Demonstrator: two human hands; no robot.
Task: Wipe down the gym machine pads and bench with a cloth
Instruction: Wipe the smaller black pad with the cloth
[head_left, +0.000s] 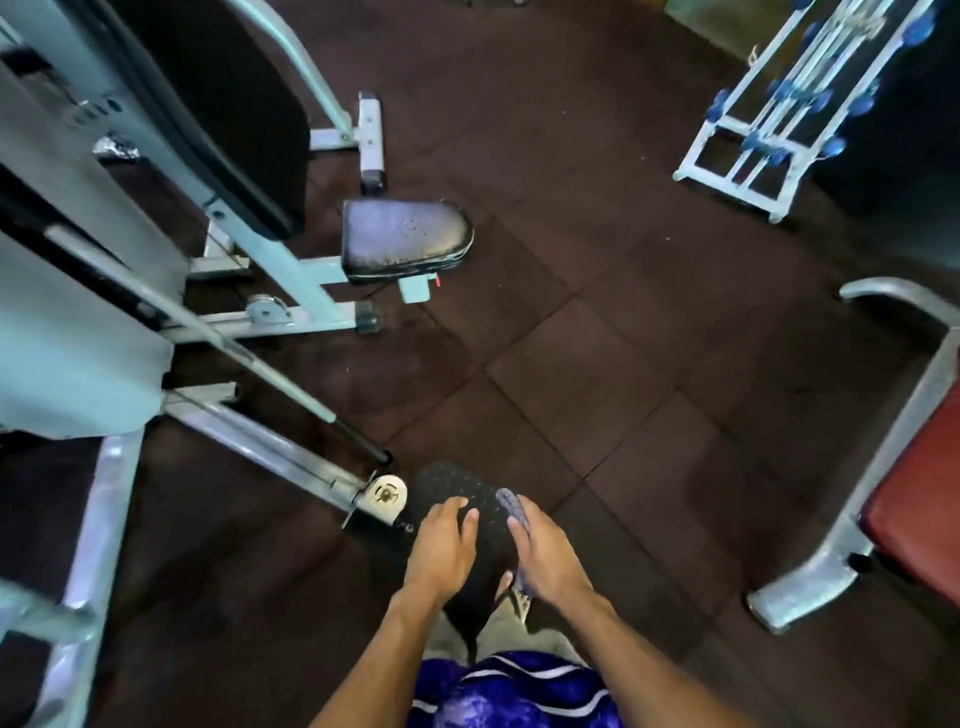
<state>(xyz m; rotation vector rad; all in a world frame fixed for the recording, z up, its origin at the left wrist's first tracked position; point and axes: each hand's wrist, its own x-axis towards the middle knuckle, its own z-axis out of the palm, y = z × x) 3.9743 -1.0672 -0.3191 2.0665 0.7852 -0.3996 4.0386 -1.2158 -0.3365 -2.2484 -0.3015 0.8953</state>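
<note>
Dark rubber floor tiles (597, 322) spread under pale blue gym machines, with a black seat pad (405, 239) well apart near the frame's middle and a red bench pad (919, 509) at the right edge. Close below the camera, both hands rest on a small black perforated pad (457, 493) fixed to the end of a machine arm by a white pivot cap (387, 493). The left hand (441, 551) lies flat with fingers spread, holding nothing, steadying the pad. The right hand (545, 556) presses a grey-blue cloth (511, 509) against the pad's right side; the cloth pokes out past the fingertips and below the palm.

Judging from this, the wipe of this pad is under way. The pad sits on a pivoting arm, so a hard push might swing it and slide the cloth off. Loose cloth ends might also snag near the pivot
</note>
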